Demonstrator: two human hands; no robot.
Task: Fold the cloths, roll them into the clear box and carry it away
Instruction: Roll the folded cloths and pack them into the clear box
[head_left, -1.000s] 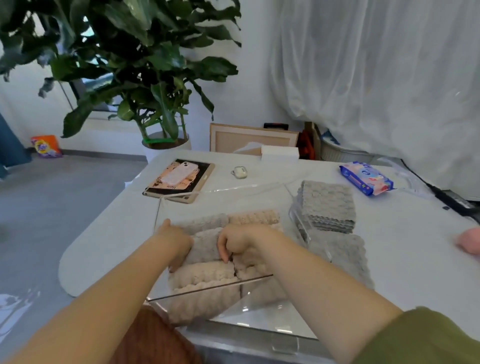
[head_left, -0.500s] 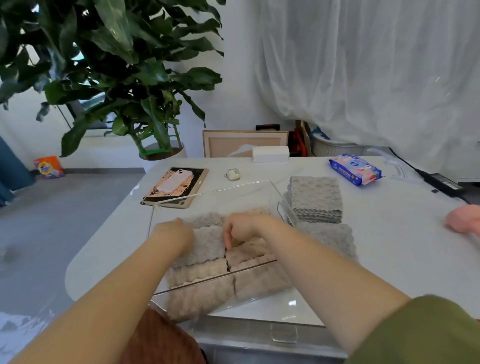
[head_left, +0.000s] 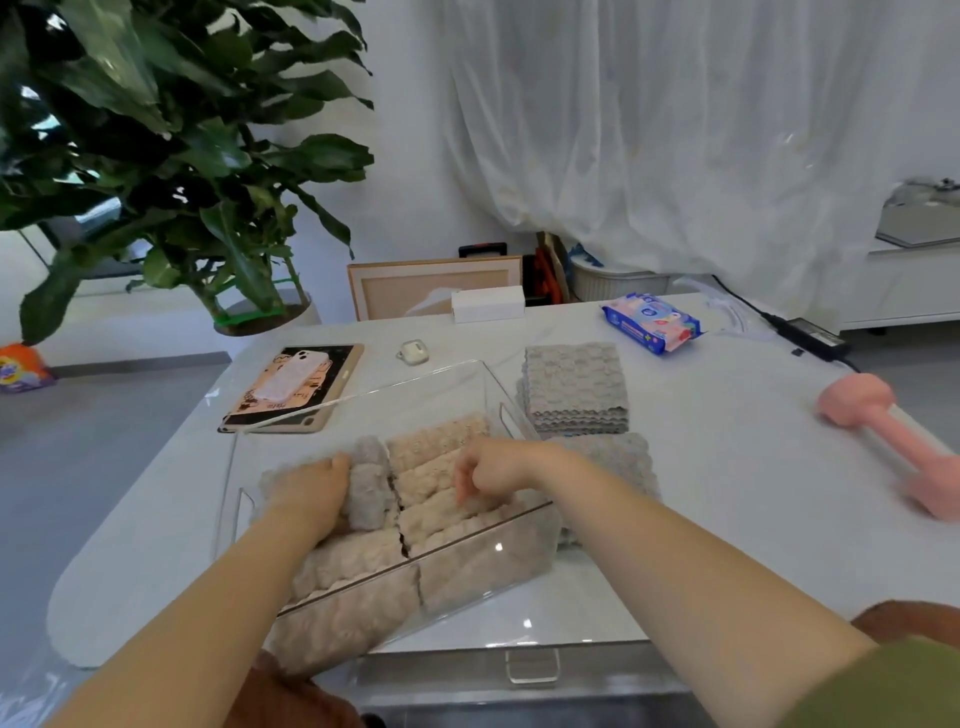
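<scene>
A clear box (head_left: 483, 571) stands at the near edge of the white table (head_left: 727, 493), packed with rolled beige cloths (head_left: 441, 493). My left hand (head_left: 311, 491) reaches into the box and grips a grey rolled cloth (head_left: 370, 483) that stands tilted among the beige rolls. My right hand (head_left: 493, 470) hovers with curled fingers over the beige rolls on the right side and holds nothing. To the right of the box lies a stack of folded grey cloths (head_left: 574, 387), with another grey cloth (head_left: 618, 457) in front of it.
A tablet with a phone on it (head_left: 296, 387) lies left of the box, a small earbud case (head_left: 414, 352) behind it. Further back: a white carton (head_left: 487, 304), a wipes pack (head_left: 652, 322). A pink dumbbell (head_left: 893, 441) is at right. Potted plant (head_left: 171, 156) beyond the table.
My left hand has turned the grey rolled cloth up on end inside the box. My right hand moved rightwards, off the grey roll. The view tilted upwards.
</scene>
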